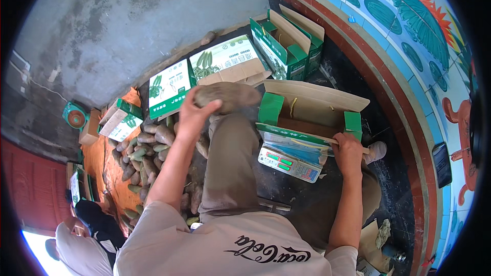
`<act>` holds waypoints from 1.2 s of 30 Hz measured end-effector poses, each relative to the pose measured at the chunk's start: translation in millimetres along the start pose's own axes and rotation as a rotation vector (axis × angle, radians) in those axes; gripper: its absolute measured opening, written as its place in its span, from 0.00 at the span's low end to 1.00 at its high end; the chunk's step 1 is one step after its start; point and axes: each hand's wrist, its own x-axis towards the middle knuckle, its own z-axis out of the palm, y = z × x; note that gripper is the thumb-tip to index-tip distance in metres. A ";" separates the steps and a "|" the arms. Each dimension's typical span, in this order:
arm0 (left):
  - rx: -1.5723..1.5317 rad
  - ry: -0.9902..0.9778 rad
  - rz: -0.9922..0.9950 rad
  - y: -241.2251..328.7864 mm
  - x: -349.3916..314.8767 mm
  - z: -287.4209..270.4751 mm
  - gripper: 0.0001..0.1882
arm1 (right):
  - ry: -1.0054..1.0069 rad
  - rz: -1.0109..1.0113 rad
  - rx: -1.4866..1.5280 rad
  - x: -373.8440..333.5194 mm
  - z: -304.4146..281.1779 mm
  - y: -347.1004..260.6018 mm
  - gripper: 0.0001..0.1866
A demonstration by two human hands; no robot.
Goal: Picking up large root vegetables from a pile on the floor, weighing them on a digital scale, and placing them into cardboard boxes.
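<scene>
Left hand: The left hand (194,112) is partly closed, with thumb and fingers spread around the near end of 1 root vegetable.
Root vegetable: The brown root vegetable (227,96) is held in the air above the person's knee, lengthwise from left to right, just beside the open carton. Its right end is blurred.
Right hand: The right hand (350,152) is curled at the front right edge of the carton. The view does not show for certain whether the fingers grip that edge or only rest on it.
Carton: The green carton (317,103) stands with its top open and 1 wide brown flap raised at the rear. Yellow cord shows on the inside of that flap.
Scale: The electronic scale (302,167) has its panel just in front of the carton, with green lit displays.
Supply pile: A heap of root vegetables (146,156), brown and green, lies left of the person, partly on an orange sheet (94,156).
Rear stock: 2 printed cartons (220,56) lie near the grey wall (128,15). Open upright cartons (279,51) stand to their right.
Co-worker: Another person (84,248) is at lower left.
</scene>
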 end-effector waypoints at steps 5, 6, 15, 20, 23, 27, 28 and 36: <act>0.286 -0.328 0.199 -22.3 14.1 78.8 0.36 | 0.010 -0.016 -0.021 -0.3 2.4 1.2 0.09; 0.401 -0.379 0.200 -22.2 12.2 91.9 0.35 | 0.008 -0.017 -0.024 -0.4 2.0 0.5 0.09; 0.642 -0.616 0.103 -44.7 5.2 184.9 0.33 | -0.020 -0.011 -0.023 -0.9 2.4 2.5 0.09; 0.519 -0.669 0.177 -53.6 9.3 181.9 0.24 | -0.035 -0.011 -0.029 1.9 1.5 2.2 0.09; 0.473 -0.688 0.202 -37.5 2.2 166.0 0.20 | -0.029 -0.010 -0.037 2.6 3.2 4.4 0.09; 0.417 -0.629 0.360 -21.0 -3.7 131.6 0.17 | 0.031 -0.011 -0.035 4.9 5.0 0.2 0.09; 0.364 -0.565 0.381 -14.0 -6.0 120.6 0.15 | 0.028 -0.015 -0.034 6.2 5.0 -1.1 0.09; 0.194 -0.052 0.377 -20.2 3.9 30.5 0.08 | 0.042 -0.042 0.002 10.0 -0.4 -2.8 0.08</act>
